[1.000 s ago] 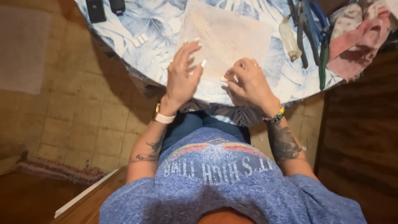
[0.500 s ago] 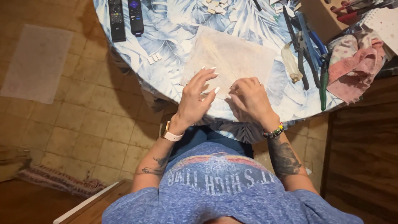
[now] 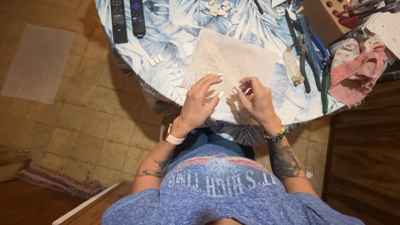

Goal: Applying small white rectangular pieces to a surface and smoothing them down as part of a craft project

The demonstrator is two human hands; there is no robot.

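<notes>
The left hand (image 3: pixel 200 102) is hovering with fingers spread and released over the beige sheet (image 3: pixel 231 58); the right hand (image 3: pixel 256 100) fingers are pinching something tiny, unclear what, just beside them.

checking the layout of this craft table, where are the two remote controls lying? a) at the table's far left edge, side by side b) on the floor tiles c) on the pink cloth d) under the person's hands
a: the two remote controls lie side by side on the leaf-print tablecloth at the far left, well away from the left hand, the right hand and the pink cloth.
</notes>
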